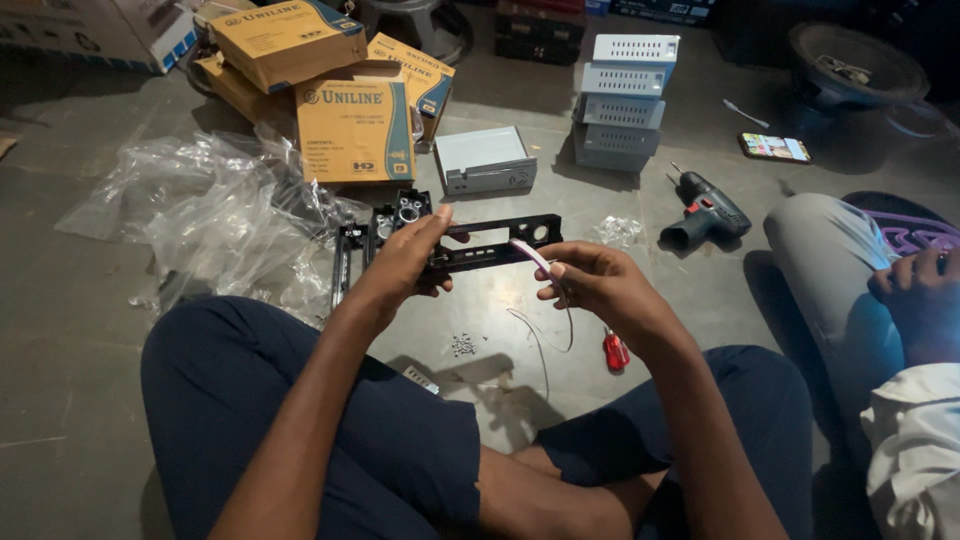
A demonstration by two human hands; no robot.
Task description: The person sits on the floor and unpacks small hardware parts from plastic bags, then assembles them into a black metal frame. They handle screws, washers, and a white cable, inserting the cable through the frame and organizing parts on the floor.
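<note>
I sit cross-legged on a concrete floor. My left hand (408,258) grips a long black plastic front panel (497,243) with round and rectangular cut-outs, held level above the floor. My right hand (588,281) pinches a flat pale pink ribbon cable (530,254) against the panel's right end. Thin wires (545,340) hang down from that hand. More black panels (390,215) lie on the floor just behind my left hand.
A red-handled screwdriver (615,351) and a small pile of screws (462,346) lie below my hands. A cordless drill (705,211), stacked grey metal cases (621,105), yellow cartons (355,125), clear plastic bags (215,215) and a phone (774,148) surround me. Another person's knee (825,250) is at right.
</note>
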